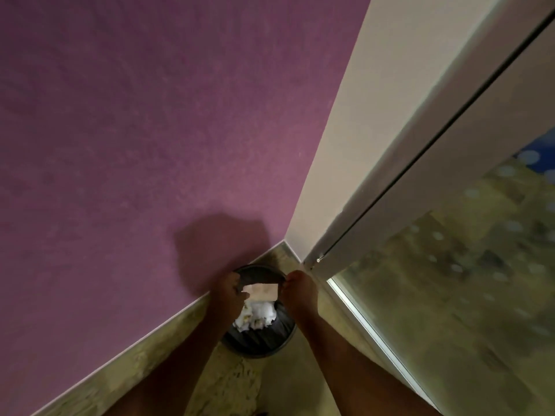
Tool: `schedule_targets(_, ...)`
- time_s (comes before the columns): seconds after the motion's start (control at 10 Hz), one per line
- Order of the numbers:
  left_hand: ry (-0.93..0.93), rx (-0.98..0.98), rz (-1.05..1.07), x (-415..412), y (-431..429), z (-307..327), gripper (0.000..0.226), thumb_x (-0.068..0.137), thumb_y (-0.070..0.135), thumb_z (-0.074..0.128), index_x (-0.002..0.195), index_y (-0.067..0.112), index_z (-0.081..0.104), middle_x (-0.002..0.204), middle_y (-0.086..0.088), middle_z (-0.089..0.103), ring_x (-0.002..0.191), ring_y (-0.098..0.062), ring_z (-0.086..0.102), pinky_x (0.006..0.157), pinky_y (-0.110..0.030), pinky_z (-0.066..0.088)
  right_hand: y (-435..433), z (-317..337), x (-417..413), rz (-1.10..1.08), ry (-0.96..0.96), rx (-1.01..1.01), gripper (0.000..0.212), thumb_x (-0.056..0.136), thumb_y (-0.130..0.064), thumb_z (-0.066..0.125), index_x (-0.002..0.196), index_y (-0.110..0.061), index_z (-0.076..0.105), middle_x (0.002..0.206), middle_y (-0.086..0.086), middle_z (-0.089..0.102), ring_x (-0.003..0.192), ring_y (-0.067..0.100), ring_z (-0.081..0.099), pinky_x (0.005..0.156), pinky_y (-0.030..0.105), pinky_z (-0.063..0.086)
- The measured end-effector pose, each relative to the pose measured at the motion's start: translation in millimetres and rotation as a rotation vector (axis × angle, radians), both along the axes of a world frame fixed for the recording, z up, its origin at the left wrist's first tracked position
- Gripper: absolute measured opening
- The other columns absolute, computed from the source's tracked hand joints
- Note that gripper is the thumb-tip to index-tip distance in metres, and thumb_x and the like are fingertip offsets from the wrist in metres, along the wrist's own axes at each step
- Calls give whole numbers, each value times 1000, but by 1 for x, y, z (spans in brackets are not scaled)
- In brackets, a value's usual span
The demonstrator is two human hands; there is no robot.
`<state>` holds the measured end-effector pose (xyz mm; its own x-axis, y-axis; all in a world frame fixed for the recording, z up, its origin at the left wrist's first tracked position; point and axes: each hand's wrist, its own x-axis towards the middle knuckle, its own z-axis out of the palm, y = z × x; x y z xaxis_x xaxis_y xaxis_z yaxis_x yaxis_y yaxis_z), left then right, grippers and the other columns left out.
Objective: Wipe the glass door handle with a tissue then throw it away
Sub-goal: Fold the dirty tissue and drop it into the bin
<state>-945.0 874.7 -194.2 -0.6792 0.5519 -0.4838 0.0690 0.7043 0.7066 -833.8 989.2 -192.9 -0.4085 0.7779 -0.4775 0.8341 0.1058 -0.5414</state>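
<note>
Right now your left hand (229, 291) and right hand (297, 291) share one grip: each pinches an end of the tissue (260, 291), which hangs stretched flat between them as a pale, roughly rectangular strip. Your fingers are pressed together on its two ends, not spread, though the blur hides which fingertips do the holding.

Everything turns on what lies under that strip. The bin (261, 340), round and lined with a dark bag, stands on the floor directly beneath the tissue, so the drop is straight down with no sideways reach. The tissue's long axis runs from hand to hand, across the mouth of the bin, and it looks shorter than the rim is wide. Both hands sit over the far part of the rim, about equally near, so neither has the advantage. I would judge that letting go with both at once, or gathering the strip into one hand first, would land it inside.

Crumpled white paper (255, 316) already lies in the bin, just below the tissue and toward you.

Further out, the bin sits in a corner, close to the purple wall (150, 130) on your left and the white door frame (375, 145) on your right, with the glass door (450, 280) beyond that. The handle is out of view.

No brand, label or writing can be read anywhere.
</note>
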Motion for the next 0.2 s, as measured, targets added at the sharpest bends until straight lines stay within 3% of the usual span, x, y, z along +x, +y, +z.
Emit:
schedule_targets(0.1,92,13,-6,-7,-13,-27,45,78,-12,61,122,-11,55,126,-27,59,121,-35,55,102,-35,38,7,-28,6,-13,-38,42,21,81,-3,55,97,1,67,105,20,69,102,33,62,80,30,46)
schedule_targets(0.2,106,-87,-10,-2,-42,-55,40,82,8,48,112,-16,59,117,-34,61,114,-43,56,89,-34,39,0,-48,19,143,-143,49,22,80,-2,56,97,0,69,106,20,70,103,34,63,86,32,45)
